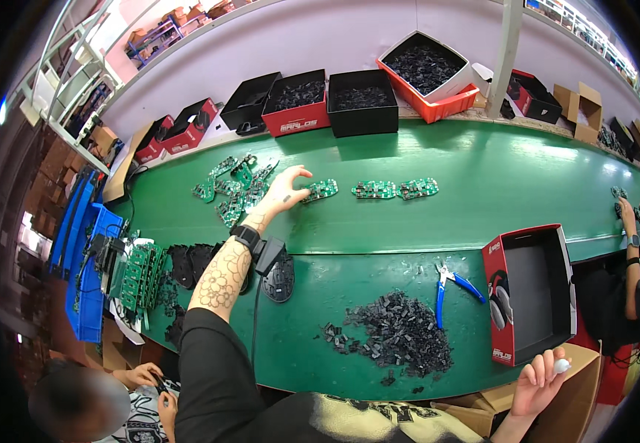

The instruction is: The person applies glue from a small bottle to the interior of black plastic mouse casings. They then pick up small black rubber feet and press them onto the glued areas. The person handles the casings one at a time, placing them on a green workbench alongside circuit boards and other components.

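Head view, the only one we have. Our left hand (286,188) is over the left end of a green circuit board (323,190) on the far part of the bench; thumb and forefinger stand apart, and we can't tell whether they grip it, since the hand hides that end. Our right hand (540,380) is low at the right, fingers curled, near a cardboard carton (582,380). A small pale round thing (562,365) shows at a fingertip; held or worn, we can't tell. The left forearm and its wrist device (267,255) partly cover the dark shells (194,262) behind. The black pieces (401,332) are too small to make out singly. Co-workers at lower left and far right are cut off or blurred.

Surface: green, glossy, with a seam across. Two more boards (374,190) lie in line to the right of the first, a loose heap of boards (238,188) to its left. Blue-handled cutters (469,286) lie open between the black pieces and a red-and-black box (503,269) on its side.

Room: black and red boxes (364,124) and an orange crate (445,107) line the pale wall (298,40); blue bins (87,306) hang at left; edges bend and darken.
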`<state>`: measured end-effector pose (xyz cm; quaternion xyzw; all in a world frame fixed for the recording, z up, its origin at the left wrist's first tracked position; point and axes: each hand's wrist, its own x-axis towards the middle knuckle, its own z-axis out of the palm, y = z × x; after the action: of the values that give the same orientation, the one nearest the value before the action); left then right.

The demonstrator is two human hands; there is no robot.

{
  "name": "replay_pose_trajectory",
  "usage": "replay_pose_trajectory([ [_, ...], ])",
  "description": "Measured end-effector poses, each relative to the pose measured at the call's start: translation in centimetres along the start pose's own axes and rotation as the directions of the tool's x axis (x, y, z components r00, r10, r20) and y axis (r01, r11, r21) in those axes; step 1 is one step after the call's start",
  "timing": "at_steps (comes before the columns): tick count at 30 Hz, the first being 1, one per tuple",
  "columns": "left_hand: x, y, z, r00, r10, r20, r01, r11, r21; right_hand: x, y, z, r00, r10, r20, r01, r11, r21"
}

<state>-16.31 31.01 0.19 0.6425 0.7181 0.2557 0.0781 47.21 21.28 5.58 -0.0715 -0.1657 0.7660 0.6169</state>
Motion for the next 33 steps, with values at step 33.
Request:
replay_pose_trajectory([
  [33,2.2,-5.6,-2.8,0.965,-0.216,0.149,0.186,0.964,0.189,0.1,0.4,1.0,0.999,0.014,0.039,-0.014,1.000,-0.004],
])
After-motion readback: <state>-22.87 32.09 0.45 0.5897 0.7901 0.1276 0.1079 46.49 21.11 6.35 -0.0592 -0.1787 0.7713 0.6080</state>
